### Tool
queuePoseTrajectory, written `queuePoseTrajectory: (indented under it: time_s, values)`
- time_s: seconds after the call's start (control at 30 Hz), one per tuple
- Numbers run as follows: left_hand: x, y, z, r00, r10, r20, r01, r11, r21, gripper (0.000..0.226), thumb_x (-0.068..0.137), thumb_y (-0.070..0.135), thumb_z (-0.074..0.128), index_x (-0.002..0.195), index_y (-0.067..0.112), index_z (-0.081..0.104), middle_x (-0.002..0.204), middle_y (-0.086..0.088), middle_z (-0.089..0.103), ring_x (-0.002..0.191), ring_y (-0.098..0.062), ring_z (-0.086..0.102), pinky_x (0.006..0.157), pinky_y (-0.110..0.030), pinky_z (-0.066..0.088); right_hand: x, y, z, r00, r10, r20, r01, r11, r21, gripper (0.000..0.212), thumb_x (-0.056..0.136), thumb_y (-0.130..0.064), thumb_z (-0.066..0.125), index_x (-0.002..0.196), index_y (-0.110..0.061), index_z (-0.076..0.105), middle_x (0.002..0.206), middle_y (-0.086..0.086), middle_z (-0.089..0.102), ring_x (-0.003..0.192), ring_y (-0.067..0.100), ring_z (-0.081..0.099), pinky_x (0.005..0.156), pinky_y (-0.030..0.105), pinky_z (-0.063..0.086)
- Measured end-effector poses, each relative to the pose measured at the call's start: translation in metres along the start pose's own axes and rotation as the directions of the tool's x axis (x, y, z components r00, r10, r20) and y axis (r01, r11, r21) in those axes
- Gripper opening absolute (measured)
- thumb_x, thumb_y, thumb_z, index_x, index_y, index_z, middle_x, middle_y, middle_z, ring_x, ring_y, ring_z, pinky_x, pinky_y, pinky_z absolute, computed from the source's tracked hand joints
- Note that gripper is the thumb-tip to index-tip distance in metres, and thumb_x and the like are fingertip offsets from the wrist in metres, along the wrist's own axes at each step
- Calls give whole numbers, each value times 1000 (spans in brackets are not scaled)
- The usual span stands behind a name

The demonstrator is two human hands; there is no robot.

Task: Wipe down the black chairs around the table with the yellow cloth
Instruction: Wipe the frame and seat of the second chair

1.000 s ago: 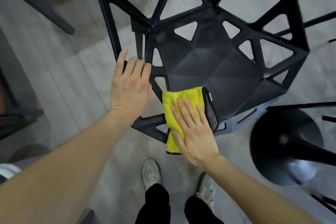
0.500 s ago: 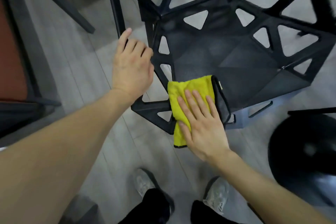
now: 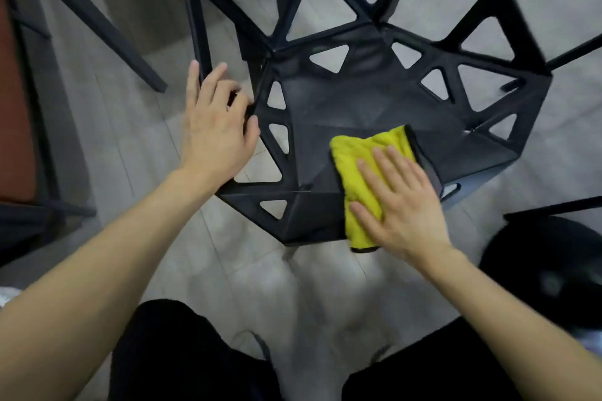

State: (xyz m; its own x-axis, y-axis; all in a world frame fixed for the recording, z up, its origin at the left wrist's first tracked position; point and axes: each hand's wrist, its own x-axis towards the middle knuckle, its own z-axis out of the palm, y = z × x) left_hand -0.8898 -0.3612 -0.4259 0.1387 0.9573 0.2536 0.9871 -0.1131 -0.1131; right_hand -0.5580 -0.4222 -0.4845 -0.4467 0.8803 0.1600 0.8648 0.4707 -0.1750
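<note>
A black chair [image 3: 368,101] with triangular cut-outs in its seat and back fills the middle of the view. The folded yellow cloth [image 3: 358,166] with a dark edge lies on the front right part of the seat, hanging a little over the front rim. My right hand [image 3: 404,205] lies flat on the cloth with fingers spread, pressing it onto the seat. My left hand [image 3: 216,127] rests on the chair's left side frame, fingers curled around a bar.
Another dark chair's legs [image 3: 107,26] stand at the upper left, next to a reddish-brown surface [image 3: 13,101] at the left edge. A round black base [image 3: 547,273] sits on the floor at the right. Light grey plank floor [image 3: 136,153] surrounds the chair; my dark trouser legs are below.
My right hand has slid the cloth to the right along the seat's front, from the front left corner toward the middle right. My left hand stays on the left frame. The camera has moved closer.
</note>
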Motion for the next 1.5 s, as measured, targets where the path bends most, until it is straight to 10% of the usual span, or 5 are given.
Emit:
queuePoseTrajectory:
  time_s: [0.33,0.7,1.0,1.37,1.5]
  values:
    - [-59,22,33,954,209,-217,-228,972,-65,54,106,29,42,55,15,53,52,-9,58,57,-37,61,86,-45,56,23,-135,57,979,-70,-190,73,997,6,75,107,-53,37,154,4,48,157,30,48,150,45,42,124,57,29]
    - [-59,19,41,923,141,-357,-191,975,-110,57,105,24,46,48,16,45,41,-4,45,43,-34,46,70,-39,48,-8,-48,32,930,234,-284,-275,955,-114,78,107,-61,35,149,2,53,157,26,48,151,43,39,124,63,24]
    - [-62,1,44,865,167,-473,-293,934,-206,54,108,16,46,57,8,60,51,-5,55,51,-32,50,98,-41,51,6,-94,32,970,-228,-89,211,962,-175,101,91,-86,49,157,-11,47,154,18,51,144,38,47,123,62,25]
    - [-63,5,50,833,88,-546,-235,950,-207,55,110,18,44,57,11,57,54,-2,58,54,-27,46,90,-44,46,12,-168,76,979,-87,-185,54,983,-175,62,102,-17,54,151,17,40,158,43,34,151,57,31,122,65,29]
    - [-64,-2,51,853,105,-511,-242,947,-210,53,110,17,44,60,10,61,56,0,58,56,-25,46,93,-44,44,-9,-88,49,943,-271,-191,241,956,-167,75,101,-49,63,153,3,49,164,26,39,156,43,33,126,58,28]
